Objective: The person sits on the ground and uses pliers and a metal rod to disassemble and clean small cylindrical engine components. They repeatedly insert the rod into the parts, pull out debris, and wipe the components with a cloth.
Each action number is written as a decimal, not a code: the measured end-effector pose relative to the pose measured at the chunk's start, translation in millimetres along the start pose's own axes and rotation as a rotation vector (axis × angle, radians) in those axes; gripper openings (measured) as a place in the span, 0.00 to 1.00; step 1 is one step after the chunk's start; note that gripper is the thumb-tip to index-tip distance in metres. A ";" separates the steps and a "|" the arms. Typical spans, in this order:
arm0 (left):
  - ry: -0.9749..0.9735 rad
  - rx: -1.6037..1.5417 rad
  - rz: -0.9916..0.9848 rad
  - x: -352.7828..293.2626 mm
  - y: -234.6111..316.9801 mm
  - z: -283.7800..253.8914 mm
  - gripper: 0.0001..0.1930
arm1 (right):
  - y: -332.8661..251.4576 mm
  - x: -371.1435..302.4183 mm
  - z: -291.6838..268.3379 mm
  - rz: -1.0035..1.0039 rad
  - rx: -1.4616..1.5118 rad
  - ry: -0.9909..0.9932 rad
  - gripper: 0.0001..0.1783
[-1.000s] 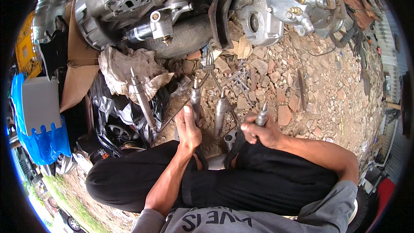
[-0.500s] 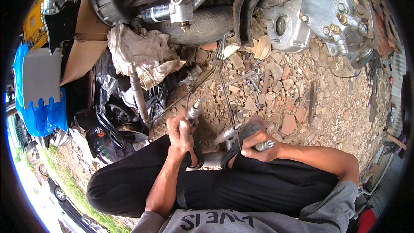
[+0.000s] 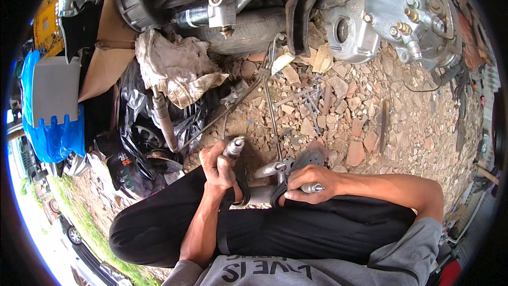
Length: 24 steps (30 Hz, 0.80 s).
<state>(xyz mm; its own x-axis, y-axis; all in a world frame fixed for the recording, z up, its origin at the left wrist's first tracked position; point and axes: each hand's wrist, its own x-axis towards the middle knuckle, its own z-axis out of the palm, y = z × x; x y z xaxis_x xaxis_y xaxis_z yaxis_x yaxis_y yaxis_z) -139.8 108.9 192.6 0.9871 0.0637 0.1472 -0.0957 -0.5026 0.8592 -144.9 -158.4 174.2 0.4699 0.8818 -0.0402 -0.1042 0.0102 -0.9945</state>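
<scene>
Near the black trousers (image 3: 317, 233), the left hand (image 3: 217, 167) is wrapped around one metal injector (image 3: 234, 147), the right hand (image 3: 308, 180) around a second injector (image 3: 314, 187). Two are left: a third injector (image 3: 268, 170), seemingly unheld, just beside the right hand; a fourth injector (image 3: 165, 123), slanting beside crumpled cloth (image 3: 177, 69).

The left forearm (image 3: 201, 228) slants steeply up to a nearly straight wrist (image 3: 216, 187), and the left grip (image 3: 217, 166) is curled tight, fist-like. The right forearm (image 3: 389, 187) reaches inward almost level from a sharply bent elbow (image 3: 434, 201); the right grip (image 3: 311, 179), fingers folded, sits slightly lower, well apart from the left.
</scene>
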 end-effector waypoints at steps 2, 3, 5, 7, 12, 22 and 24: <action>0.001 -0.153 -0.072 -8.3 -11.8 -2.9 0.35 | -3.7 5.4 -1.3 0.004 -0.023 -0.038 0.18; 0.078 -0.134 -0.062 -18.6 -30.5 -1.7 0.36 | -9.0 10.2 -2.9 0.011 -0.032 -0.067 0.19; 0.161 -0.205 -0.180 -25.7 -34.8 -1.0 0.40 | -13.8 16.1 -2.3 0.029 -0.108 -0.102 0.19; 0.230 -0.229 -0.260 -24.1 -29.9 -1.2 0.44 | -14.6 19.9 1.1 0.038 -0.143 -0.111 0.19; 0.223 -0.313 -0.236 -26.5 -37.8 -8.6 0.45 | -15.9 29.9 6.7 0.002 -0.159 -0.108 0.19; 0.218 -0.234 -0.364 14.8 20.7 -23.2 0.36 | -62.4 40.0 1.8 -0.064 0.021 0.014 0.21; 0.149 -0.204 -0.473 25.1 40.1 -35.5 0.31 | -74.8 39.5 -3.2 -0.024 0.059 0.046 0.23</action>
<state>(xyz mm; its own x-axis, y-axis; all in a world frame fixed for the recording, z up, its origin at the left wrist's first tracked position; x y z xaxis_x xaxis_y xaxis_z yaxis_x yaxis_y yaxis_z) -123.4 120.9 248.2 0.9009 0.3720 -0.2236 0.3171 -0.2123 0.9243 -115.7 -125.8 246.6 0.5128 0.8582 -0.0222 -0.1430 0.0600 -0.9879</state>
